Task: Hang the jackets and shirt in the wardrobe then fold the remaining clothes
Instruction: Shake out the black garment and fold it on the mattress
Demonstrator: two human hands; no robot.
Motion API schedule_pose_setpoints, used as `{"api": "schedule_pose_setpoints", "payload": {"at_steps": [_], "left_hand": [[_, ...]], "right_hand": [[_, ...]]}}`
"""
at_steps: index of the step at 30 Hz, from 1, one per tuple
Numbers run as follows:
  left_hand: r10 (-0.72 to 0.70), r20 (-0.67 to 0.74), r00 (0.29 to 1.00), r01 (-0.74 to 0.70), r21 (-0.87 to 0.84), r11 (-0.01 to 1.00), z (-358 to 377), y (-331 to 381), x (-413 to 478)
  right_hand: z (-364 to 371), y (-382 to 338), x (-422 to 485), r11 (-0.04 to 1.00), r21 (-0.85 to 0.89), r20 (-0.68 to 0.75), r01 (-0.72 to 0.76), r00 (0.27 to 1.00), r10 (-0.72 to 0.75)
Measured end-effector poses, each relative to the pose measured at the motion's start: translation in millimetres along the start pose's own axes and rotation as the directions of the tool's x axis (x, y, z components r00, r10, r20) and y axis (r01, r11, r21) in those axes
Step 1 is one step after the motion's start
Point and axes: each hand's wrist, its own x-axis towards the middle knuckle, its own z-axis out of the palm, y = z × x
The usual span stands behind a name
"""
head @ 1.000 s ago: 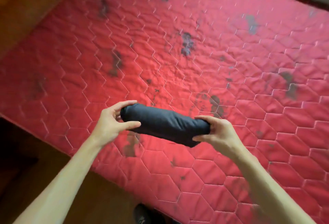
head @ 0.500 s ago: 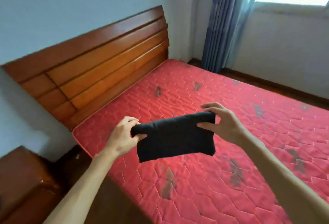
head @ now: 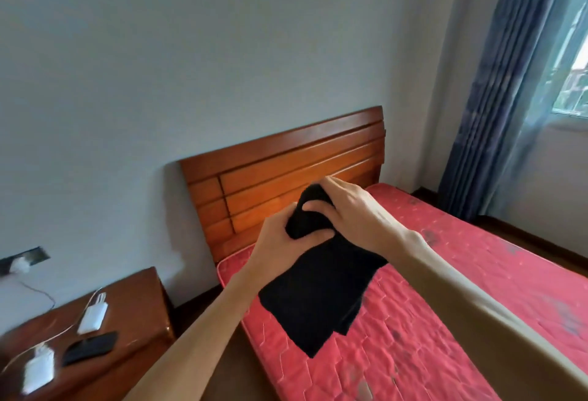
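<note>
The black cloth garment [head: 318, 298] is held doubled above the red quilted mattress [head: 445, 289], its bunched top gripped by the left hand [head: 276, 235] and right hand [head: 353, 213], now brought together from its two ends; another fold is judged made.

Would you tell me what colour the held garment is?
The garment is plain black; head view.

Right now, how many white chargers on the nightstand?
2. One white charger lies mid-top of the nightstand; the other charger lies nearer the camera, left of a black device. The frame cuts the nightstand, so more may be hidden.
</note>
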Motion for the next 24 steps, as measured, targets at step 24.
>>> {"api": "schedule_pose_setpoints", "payload": {"at_steps": [24], "left_hand": [[-0.561,-0.521,0.644,0.229,-0.568,0.790,-321.4,-68.6,-129.8]], "right_hand": [[189.5,-152.2,238.7,0.443,0.863,0.359,-0.244,0.913,-0.196]]}}
